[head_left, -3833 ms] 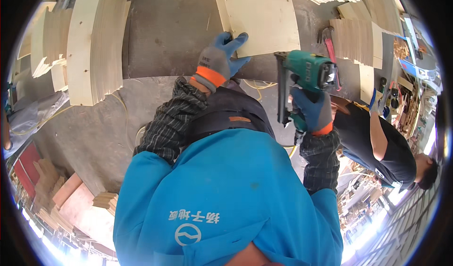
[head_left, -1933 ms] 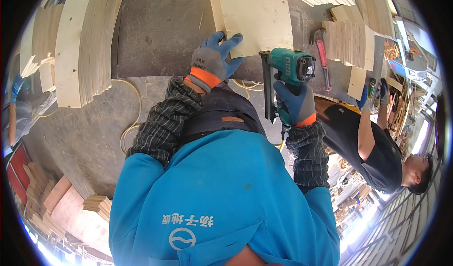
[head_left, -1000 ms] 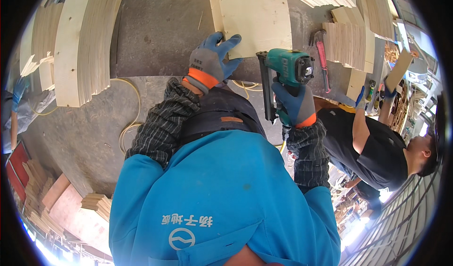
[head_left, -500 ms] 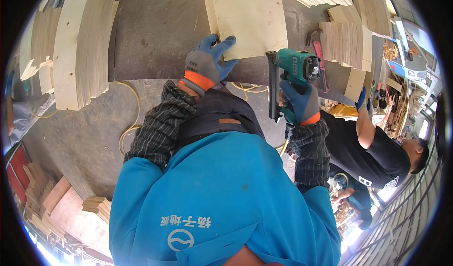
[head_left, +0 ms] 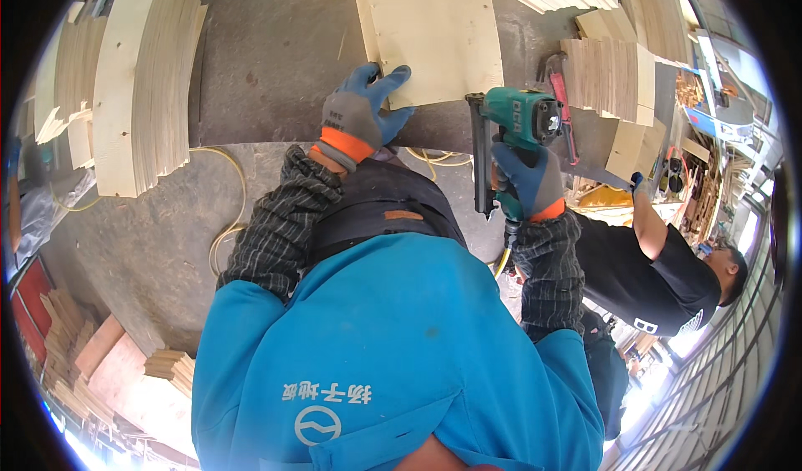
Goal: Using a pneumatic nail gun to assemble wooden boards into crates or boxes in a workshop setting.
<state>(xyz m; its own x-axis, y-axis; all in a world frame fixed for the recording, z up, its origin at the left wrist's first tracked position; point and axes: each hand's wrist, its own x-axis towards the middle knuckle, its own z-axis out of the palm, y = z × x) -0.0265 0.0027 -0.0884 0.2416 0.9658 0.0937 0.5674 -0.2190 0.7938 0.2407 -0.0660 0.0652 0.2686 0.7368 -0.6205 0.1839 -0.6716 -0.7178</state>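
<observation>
At the near left corner of a pale wooden panel [head_left: 439,40], my left hand [head_left: 361,113] in a blue and grey glove rests with its fingers apart. Its fingertips touch the corner, and the thumb points along the near edge. My right hand [head_left: 531,178], gloved alike, is wrapped round the handle of a green and black nail gun [head_left: 520,112]. The gun is held off the table's near edge, just right of the panel, its black magazine [head_left: 482,157] pointing back toward me. A yellow air hose [head_left: 502,262] hangs below its grip.
Stacks of thin boards stand on the dark table [head_left: 276,61], one stack [head_left: 163,86] at left and another [head_left: 600,78] at right. A hammer with a red handle [head_left: 565,116] lies by the right stack. A co-worker in black [head_left: 643,262] stands at right. Hose loops [head_left: 230,212] lie on the floor.
The view has shifted slightly. My hands keep their places by the panel and on the nail gun. At right, the co-worker's arm and head have moved a little.
</observation>
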